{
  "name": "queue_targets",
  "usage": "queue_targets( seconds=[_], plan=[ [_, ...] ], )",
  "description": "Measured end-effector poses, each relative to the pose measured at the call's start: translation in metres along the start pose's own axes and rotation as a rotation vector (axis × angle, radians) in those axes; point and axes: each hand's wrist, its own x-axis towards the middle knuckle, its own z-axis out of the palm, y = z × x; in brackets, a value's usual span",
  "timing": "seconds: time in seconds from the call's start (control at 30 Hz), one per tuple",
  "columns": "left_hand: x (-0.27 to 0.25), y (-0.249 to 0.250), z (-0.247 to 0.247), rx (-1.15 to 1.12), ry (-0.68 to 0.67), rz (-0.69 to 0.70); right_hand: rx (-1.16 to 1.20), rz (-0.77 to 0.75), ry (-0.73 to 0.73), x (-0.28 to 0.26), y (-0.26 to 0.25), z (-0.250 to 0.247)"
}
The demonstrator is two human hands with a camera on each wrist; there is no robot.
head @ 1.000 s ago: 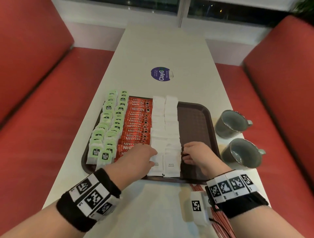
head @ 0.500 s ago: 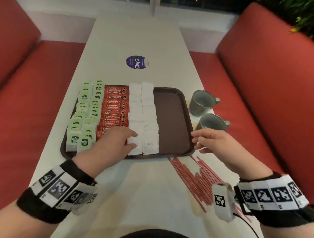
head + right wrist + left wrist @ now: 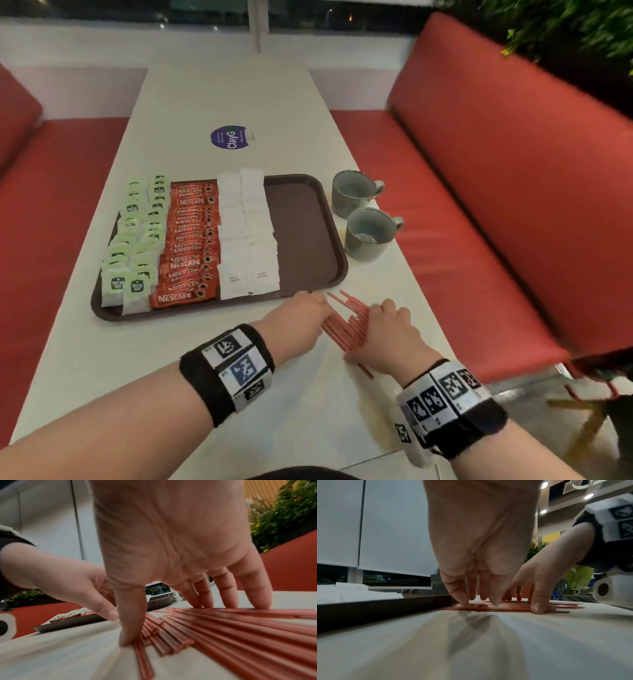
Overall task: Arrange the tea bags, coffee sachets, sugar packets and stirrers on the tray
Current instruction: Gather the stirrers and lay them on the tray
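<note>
The brown tray (image 3: 308,240) holds rows of green tea bags (image 3: 137,240), red coffee sachets (image 3: 191,240) and white sugar packets (image 3: 246,233); its right strip is bare. Several red stirrers (image 3: 346,325) lie fanned on the table just in front of the tray's near right corner. My left hand (image 3: 301,315) touches their left side with straight fingers (image 3: 462,599). My right hand (image 3: 387,329) is spread over the stirrers (image 3: 223,626), thumb (image 3: 126,639) on the near ends and fingertips (image 3: 231,604) on the far side. Neither hand has lifted any.
Two grey mugs (image 3: 354,193) (image 3: 370,233) stand on the table right of the tray. A round blue sticker (image 3: 229,137) lies beyond the tray. Red benches (image 3: 513,205) flank the white table, whose right edge is close to the stirrers.
Both hands left the sugar packets on the tray and came down onto the stirrers on the table. The head view swung to the right.
</note>
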Motion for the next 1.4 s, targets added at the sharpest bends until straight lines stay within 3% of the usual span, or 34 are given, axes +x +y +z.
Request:
queue_targets(
  seconds=[0.27,0.63,0.73,0.93,1.1,1.23,1.4],
  plan=[
    [-0.022,-0.003,0.021,0.029,-0.008,-0.076,-0.097,-0.308,0.060,-0.002,-0.009,0.008],
    [-0.065,-0.016,0.024,-0.051,0.069,-0.282,-0.196,-0.506,0.087,-0.002,-0.059,0.026],
    [-0.076,-0.017,0.016,-0.157,0.154,-0.318,-0.184,-0.521,0.076,-0.002,-0.070,0.031],
    [-0.111,-0.023,-0.008,-0.478,0.522,-0.488,-0.074,-0.583,0.048,-0.003,-0.077,0.027],
    [-0.136,-0.036,-0.017,-0.539,0.684,-0.663,0.093,-0.605,0.030,-0.003,-0.077,0.016],
    [-0.142,-0.040,-0.016,-0.635,0.742,-0.771,0.247,-0.622,0.027,-0.007,-0.073,0.006],
    [-0.134,-0.039,-0.013,-0.785,0.728,-0.801,0.395,-0.666,0.097,-0.010,-0.067,-0.010]
  ],
)
